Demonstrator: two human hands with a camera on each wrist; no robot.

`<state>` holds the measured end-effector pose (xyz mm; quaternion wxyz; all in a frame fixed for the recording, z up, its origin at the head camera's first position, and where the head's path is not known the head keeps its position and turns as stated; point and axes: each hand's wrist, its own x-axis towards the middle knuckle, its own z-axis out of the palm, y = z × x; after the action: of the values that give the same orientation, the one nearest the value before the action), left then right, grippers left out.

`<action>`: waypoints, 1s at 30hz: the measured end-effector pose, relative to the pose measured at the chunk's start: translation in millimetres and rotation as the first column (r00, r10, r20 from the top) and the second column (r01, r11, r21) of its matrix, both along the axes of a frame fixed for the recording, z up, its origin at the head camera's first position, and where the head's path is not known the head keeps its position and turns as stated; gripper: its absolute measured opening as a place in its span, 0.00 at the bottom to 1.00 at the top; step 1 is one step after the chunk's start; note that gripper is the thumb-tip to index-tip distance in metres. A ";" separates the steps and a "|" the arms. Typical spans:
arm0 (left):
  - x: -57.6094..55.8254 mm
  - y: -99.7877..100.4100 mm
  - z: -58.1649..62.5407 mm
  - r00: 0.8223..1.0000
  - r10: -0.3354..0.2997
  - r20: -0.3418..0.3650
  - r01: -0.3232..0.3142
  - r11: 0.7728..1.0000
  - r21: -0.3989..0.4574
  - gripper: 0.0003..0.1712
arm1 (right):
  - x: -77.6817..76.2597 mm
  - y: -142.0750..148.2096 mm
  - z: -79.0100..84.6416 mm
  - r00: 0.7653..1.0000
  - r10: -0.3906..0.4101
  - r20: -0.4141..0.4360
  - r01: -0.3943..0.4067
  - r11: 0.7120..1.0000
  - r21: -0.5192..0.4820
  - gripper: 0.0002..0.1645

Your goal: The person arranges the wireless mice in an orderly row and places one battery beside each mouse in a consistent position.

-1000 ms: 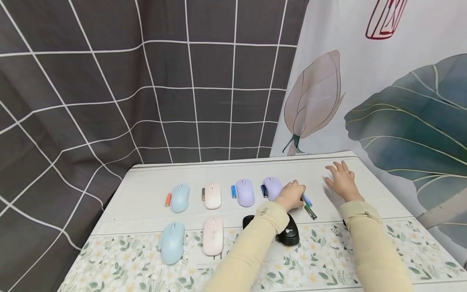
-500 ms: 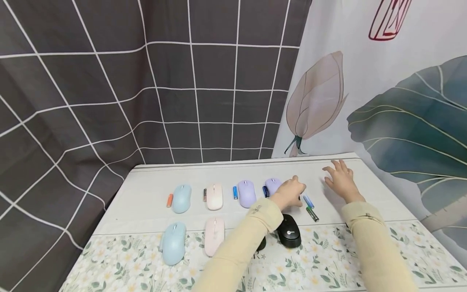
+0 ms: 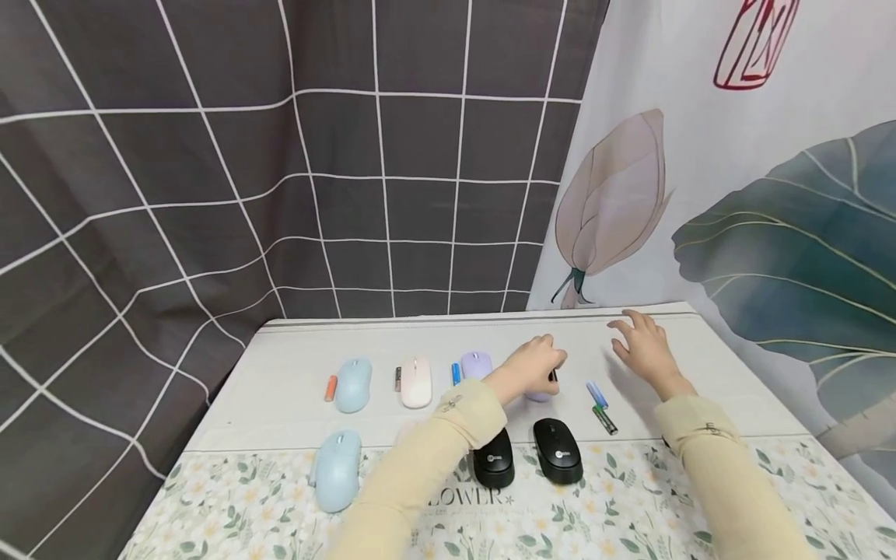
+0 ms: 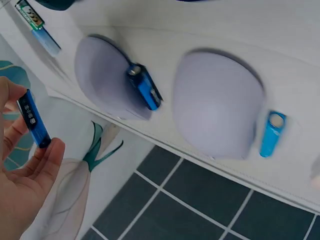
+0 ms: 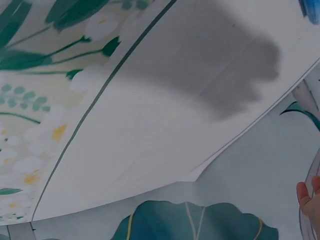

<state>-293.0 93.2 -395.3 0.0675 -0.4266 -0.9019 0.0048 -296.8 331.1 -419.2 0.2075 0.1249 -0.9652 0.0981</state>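
My left hand pinches a dark blue battery between thumb and fingertips, raised above the table. Below it lies a purple mouse, with another dark blue battery against its side. A second purple mouse has a light blue battery beside it. In the head view the left hand covers most of the nearer purple mouse. My right hand hovers over the table's right side, fingers spread and holding nothing. Nearest to it are a blue battery and a green battery.
Two black mice lie at the front. Further left are two light blue mice, an orange battery, a pale mouse and a dark battery. A grid-patterned curtain hangs behind the table.
My left hand has moved left, away from the blue and green batteries and over the purple mouse, carrying the dark blue battery. The right hand has shifted slightly left, and the head view has tilted slightly.
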 end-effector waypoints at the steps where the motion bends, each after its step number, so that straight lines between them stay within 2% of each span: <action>1: 1.0 -3.2 -0.1 1.000 -0.002 -0.006 0.002 1.000 -0.003 0.11 | 1.3 -2.2 0.2 1.000 -0.002 -0.002 0.002 1.000 -0.007 0.16; 6: 0.9 -18.1 0.5 0.999 -0.006 -0.035 0.007 1.000 0.010 0.12 | 4.6 -10.8 1.6 0.999 0.013 -0.034 -0.015 0.999 -0.042 0.15; 9: 0.4 -27.0 2.0 1.000 0.002 -0.026 -0.001 0.999 0.032 0.13 | 5.3 -17.1 1.9 0.998 0.031 -0.062 -0.035 0.998 -0.060 0.14; 13: 2.6 -38.9 5.1 0.999 0.013 0.035 -0.016 0.996 0.089 0.14 | 6.4 -28.7 3.4 0.995 0.057 -0.084 -0.064 0.994 -0.086 0.14; 20: 13.7 -60.4 5.1 0.983 -0.040 0.177 -0.001 0.975 0.223 0.15 | 8.0 -47.0 7.5 0.987 0.099 -0.125 -0.111 0.989 -0.097 0.14; 26: 24.9 -81.3 4.0 0.980 -0.078 0.183 0.019 0.952 0.306 0.14 | 9.2 -58.7 10.0 0.979 0.130 -0.159 -0.147 0.985 -0.096 0.14; 30: 26.8 -100.4 5.2 0.974 -0.096 0.208 0.019 0.939 0.343 0.13 | 10.4 -70.5 10.0 0.972 0.158 -0.173 -0.178 0.978 -0.108 0.14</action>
<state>-266.2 -7.2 -390.0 0.0391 -0.4328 -0.8782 -0.1996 -286.4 260.6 -409.3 0.2842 0.2009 -0.9230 0.1641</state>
